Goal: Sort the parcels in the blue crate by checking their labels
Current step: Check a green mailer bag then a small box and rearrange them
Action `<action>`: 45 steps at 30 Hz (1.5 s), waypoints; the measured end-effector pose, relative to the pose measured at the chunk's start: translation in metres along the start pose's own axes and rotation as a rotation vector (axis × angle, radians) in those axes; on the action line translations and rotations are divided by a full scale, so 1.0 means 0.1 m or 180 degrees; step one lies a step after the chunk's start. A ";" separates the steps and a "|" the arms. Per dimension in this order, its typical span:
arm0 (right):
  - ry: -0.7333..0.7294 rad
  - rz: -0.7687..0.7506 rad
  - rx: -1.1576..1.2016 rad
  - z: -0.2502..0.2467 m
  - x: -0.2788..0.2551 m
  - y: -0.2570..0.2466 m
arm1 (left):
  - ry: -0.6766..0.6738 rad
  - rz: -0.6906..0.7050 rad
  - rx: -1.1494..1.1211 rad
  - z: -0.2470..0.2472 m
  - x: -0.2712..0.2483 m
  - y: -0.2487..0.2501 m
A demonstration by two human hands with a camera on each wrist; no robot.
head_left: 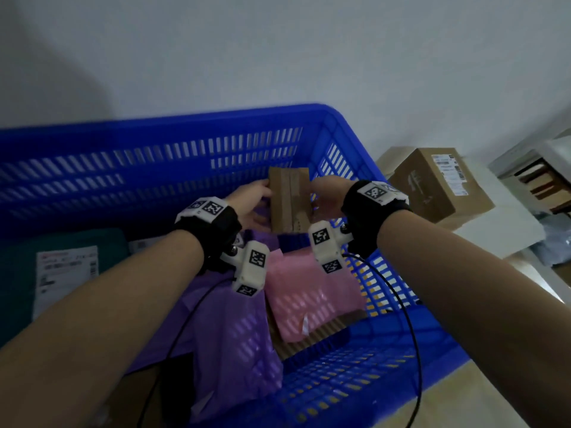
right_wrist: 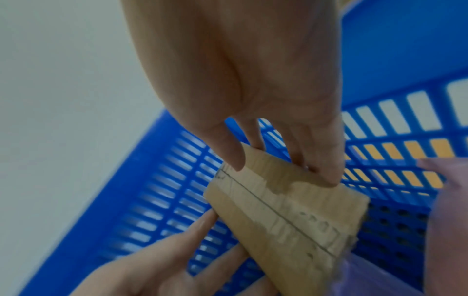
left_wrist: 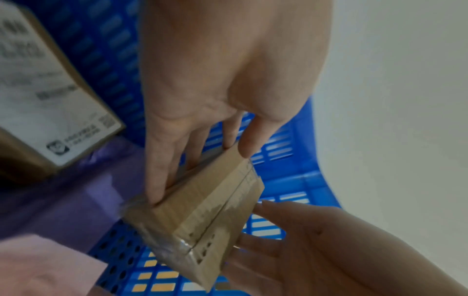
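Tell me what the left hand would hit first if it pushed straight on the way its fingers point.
The left hand already grips the box; past it, probably the crate's far slatted wall, though depth is unclear.

Cardboard, plastic and film under my fingers

My left hand [head_left: 251,202] and right hand [head_left: 327,197] are holding a small flat brown cardboard parcel [head_left: 289,199], its matt paper face looking slightly fibrous while a strip of clear glossy tape is shining along the seam and wrinkling at one end [left_wrist: 162,236]. The blue slotted plastic crate [head_left: 173,131] is showing a smooth, hard, moulded finish with a faint sheen. The purple plastic mailer bag [head_left: 234,350] and the pink plastic mailer bag [head_left: 306,291] are lying as thin, soft, creased film. The white paper label [head_left: 66,273] on the dark teal mailer [head_left: 18,273] is looking matt and flat.
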State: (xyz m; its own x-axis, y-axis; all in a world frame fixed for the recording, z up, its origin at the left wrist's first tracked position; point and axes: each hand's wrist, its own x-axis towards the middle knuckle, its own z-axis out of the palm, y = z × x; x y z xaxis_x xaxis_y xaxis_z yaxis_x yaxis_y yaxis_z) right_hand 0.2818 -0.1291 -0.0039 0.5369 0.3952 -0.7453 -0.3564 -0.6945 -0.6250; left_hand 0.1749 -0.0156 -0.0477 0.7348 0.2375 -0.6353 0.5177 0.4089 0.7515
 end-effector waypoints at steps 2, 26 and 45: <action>-0.0083 -0.0120 -0.0059 0.01 -0.17 -0.02 | 0.0069 0.0141 0.0022 0.00 -0.17 0.04; -0.0615 -0.2505 -0.0430 0.56 -1.55 -0.15 | 0.1208 0.1572 0.0059 -0.30 -1.70 0.33; 0.0824 -0.3127 -0.3973 0.57 -1.54 -0.35 | 0.1419 0.1710 0.4361 -0.38 -2.02 0.58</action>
State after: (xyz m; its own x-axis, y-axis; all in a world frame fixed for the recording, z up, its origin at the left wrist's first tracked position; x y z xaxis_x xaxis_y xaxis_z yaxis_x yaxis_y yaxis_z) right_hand 0.1680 -0.1315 0.1195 0.3254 0.9442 -0.0514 0.9326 -0.3294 -0.1472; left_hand 0.0402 -0.0068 0.1171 0.9034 0.4251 -0.0568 0.4194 -0.8478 0.3246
